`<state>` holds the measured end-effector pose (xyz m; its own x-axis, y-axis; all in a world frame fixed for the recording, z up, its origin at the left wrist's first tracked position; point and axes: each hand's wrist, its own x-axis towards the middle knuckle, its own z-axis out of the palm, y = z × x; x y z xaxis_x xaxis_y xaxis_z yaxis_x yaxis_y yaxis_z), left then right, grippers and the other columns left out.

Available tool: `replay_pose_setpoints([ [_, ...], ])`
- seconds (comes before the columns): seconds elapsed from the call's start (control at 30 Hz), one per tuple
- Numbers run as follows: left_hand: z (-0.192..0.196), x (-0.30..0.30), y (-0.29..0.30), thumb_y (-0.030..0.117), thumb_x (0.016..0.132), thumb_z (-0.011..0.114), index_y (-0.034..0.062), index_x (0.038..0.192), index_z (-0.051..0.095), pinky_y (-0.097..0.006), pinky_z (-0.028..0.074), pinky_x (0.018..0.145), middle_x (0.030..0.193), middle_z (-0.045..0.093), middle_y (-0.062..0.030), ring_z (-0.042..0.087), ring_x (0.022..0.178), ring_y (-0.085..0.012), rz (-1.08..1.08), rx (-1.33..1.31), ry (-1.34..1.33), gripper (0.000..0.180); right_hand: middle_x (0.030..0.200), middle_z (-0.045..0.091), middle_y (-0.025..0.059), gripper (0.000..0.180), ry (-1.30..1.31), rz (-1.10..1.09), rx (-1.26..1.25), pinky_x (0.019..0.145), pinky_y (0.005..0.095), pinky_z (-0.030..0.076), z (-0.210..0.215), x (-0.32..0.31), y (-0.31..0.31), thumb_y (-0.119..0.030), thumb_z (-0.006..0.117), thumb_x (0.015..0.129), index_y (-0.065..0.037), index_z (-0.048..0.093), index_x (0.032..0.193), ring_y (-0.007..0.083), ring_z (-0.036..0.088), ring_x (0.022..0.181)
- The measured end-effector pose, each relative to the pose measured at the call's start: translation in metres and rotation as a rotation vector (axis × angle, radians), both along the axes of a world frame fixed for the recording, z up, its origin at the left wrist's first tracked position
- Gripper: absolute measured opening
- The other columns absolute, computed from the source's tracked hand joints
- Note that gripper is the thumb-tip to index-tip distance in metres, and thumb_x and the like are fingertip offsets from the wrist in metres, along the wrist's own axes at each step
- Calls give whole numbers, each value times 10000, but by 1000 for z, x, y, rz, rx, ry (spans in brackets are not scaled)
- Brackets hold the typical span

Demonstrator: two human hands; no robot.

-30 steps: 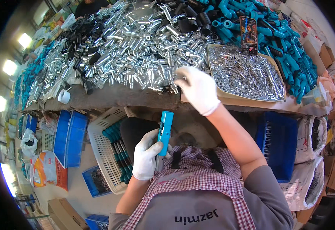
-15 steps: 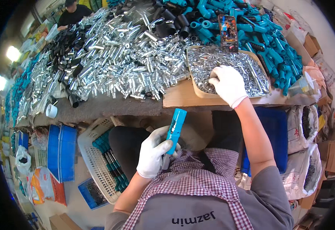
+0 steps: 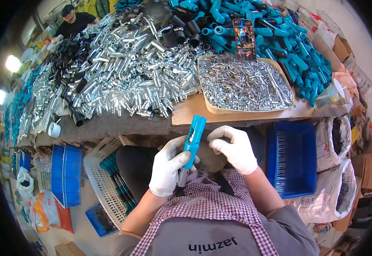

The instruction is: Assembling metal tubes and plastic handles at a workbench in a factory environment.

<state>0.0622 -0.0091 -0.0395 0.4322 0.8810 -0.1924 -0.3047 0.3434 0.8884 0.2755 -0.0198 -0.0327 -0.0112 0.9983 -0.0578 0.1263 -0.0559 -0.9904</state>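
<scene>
My gloved left hand (image 3: 164, 170) is closed around a teal plastic tool body (image 3: 197, 128) with a slot in its side, where metal shows. It tilts upward in front of my lap, and a grey piece (image 3: 182, 177) sticks out below the grip. To the right of it, my gloved right hand (image 3: 237, 153) hovers with thumb and fingers pinched together; anything between the fingertips is too small to make out. Beyond both hands, a shallow cream tray (image 3: 224, 110) of small metal pins and parts rests on the bench.
Heaped on the bench are shiny metal sockets (image 3: 122, 68), black sleeves (image 3: 179, 32) and teal bodies (image 3: 299, 49). A phone (image 3: 244, 39) stands upright behind the tray. Below are a blue bin (image 3: 294, 190) holding metal rods and a white crate (image 3: 93, 168). A co-worker (image 3: 73, 23) sits far left.
My right hand has moved from the tray of small parts back toward the teal tool body, its fingers pinched. The left hand keeps its hold.
</scene>
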Motion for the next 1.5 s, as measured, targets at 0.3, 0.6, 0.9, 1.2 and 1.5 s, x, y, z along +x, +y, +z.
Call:
replay_pose_setpoints([
  [0.3, -5, 8, -13, 93, 890, 654, -74, 1352, 512, -275, 521, 790, 1116, 634, -100, 601, 915, -131, 136, 138, 207, 512, 787, 690, 48, 122, 39, -100, 82, 666, 249, 517, -18, -32, -3, -61, 775, 787, -9, 674, 832, 77, 624, 712],
  [0.6, 3, -13, 1, 147, 895, 678, -95, 1380, 489, -279, 540, 738, 1100, 652, -119, 639, 876, -156, -42, 105, 104, 574, 993, 674, 46, 314, 322, 197, -49, 786, 280, 529, -21, -25, 18, -55, 723, 848, -8, 602, 1134, 117, 634, 896],
  [0.9, 6, -28, 11, 297, 893, 717, -90, 1368, 507, -265, 527, 688, 984, 672, -102, 627, 762, -135, 70, 177, 150, 648, 1074, 638, 19, 424, 385, 322, -56, 891, 287, 500, 5, -44, 42, -133, 721, 883, -15, 577, 1263, 104, 586, 1000],
  [1.2, -4, -48, 27, 205, 914, 704, -69, 1392, 481, -290, 555, 689, 980, 672, -120, 641, 743, -160, 56, 65, -70, 595, 1017, 665, 34, 354, 265, 315, -7, 887, 300, 496, 7, -68, 67, -195, 741, 865, -21, 628, 1152, 117, 601, 960],
  [1.5, -12, -73, 35, 393, 863, 762, -26, 1296, 480, -308, 492, 601, 1154, 604, -155, 605, 846, -226, 135, -62, -643, 665, 955, 667, 136, 271, -1054, -15, 881, 818, 424, 525, 83, -58, 245, -323, 671, 858, -87, 688, 992, 313, 653, 903],
])
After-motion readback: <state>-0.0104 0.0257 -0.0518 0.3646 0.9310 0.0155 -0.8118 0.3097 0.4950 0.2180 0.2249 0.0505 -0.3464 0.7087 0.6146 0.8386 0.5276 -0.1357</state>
